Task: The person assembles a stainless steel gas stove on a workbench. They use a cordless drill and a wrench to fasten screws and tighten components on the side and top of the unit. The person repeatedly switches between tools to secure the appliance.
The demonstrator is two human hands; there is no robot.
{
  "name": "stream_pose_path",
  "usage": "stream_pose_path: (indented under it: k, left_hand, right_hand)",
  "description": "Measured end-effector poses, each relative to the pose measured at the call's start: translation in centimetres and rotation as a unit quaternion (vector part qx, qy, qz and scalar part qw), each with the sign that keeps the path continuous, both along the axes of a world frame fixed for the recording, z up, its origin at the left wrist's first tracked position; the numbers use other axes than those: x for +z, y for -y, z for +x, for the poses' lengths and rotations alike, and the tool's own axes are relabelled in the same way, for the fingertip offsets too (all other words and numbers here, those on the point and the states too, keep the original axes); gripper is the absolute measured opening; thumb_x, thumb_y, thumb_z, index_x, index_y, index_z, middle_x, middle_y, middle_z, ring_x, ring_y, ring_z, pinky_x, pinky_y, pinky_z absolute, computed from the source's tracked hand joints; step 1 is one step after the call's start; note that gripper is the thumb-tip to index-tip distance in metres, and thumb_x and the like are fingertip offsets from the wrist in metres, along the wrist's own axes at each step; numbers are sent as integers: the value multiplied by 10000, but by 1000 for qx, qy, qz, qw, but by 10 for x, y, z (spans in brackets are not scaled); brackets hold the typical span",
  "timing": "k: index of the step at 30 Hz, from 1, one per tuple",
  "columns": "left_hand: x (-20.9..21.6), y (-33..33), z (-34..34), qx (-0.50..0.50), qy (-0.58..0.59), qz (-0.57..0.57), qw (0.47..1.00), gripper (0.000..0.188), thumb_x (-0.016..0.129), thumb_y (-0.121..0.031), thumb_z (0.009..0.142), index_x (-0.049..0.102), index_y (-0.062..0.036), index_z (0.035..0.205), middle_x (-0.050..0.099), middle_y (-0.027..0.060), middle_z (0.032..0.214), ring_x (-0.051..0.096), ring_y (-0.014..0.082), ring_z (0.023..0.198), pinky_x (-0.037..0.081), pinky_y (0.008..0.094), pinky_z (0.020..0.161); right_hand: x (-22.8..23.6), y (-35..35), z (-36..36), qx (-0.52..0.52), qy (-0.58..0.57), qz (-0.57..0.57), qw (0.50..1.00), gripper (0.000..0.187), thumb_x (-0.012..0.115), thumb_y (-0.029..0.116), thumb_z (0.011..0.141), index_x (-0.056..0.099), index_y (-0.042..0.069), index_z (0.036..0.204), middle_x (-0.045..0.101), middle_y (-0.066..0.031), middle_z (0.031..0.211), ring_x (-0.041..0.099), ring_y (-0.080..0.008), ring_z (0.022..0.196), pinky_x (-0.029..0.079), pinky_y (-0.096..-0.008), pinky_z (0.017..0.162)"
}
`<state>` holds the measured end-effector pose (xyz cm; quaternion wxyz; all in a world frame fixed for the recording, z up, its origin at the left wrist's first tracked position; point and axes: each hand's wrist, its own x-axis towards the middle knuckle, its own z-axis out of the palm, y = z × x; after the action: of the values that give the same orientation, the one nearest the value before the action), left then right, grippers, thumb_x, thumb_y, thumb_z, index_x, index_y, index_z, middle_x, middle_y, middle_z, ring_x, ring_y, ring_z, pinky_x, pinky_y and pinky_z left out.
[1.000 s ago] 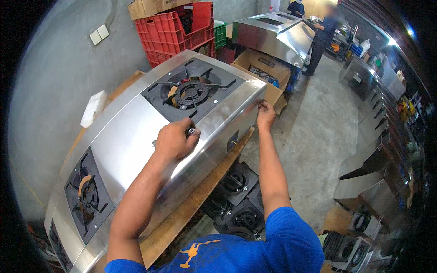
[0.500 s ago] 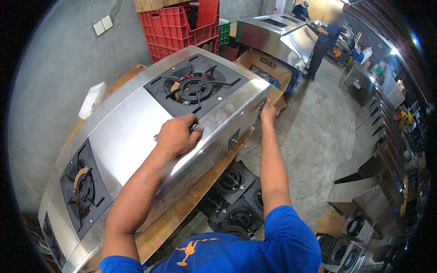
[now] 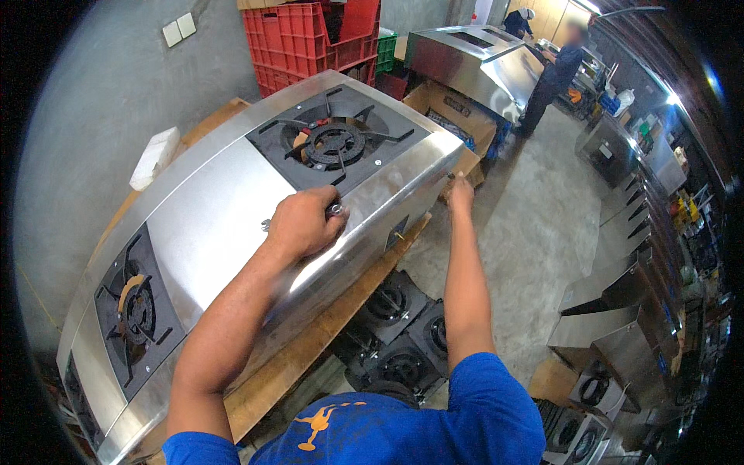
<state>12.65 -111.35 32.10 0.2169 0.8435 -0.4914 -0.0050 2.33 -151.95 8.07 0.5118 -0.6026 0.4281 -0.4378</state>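
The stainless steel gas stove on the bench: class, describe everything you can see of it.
The stainless steel gas stove is a long, shiny two-burner unit lying tilted across a wooden bench. Each end has a black panel with a round burner and pan supports. The left hand, holding a small metal tool, rests on its top near the front edge; the right hand grips its far front corner.

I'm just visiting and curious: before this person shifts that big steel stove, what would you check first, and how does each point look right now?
1. Left hand holds a small metal tool on the stove top: ok.
2. Right hand grips the stove's right front corner: ok.
3. Stove sits fully on the wooden bench: cannot tell, its front edge hides the support.
4. Burner grate seated in place: ok.
5. Floor below: not ok, spare burner plates lie at the feet.
6. Person by the far stove stands well away: ok.
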Motion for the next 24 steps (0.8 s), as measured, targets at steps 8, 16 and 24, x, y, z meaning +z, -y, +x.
stream_pose_path:
  k: [8,16,24]
  left_hand:
    - [-1,-1,3,-5,2,-8,1000,299,639,-353,880,661,-67,966,688,203,866,660,414,835,515,497,750]
    - [-9,1,7,-10,19,-25,999,289,652,-346,869,674,-76,972,692,199,843,669,409,811,527,484,736]
    - [-7,0,7,-14,-1,-20,1000,283,648,-338,873,670,-68,956,693,183,840,666,400,808,523,484,733]
  right_hand:
    - [-86,-52,-66,200,-189,246,929,127,492,-6,914,608,20,957,634,-113,762,667,-232,662,584,-374,578]
    - [-58,-47,-41,32,20,237,971,76,600,-15,875,636,9,937,645,-101,832,665,-217,750,594,-338,633]
    - [-77,-31,-7,38,77,196,977,93,648,31,902,640,-4,988,669,-105,853,654,-205,718,572,-341,585]
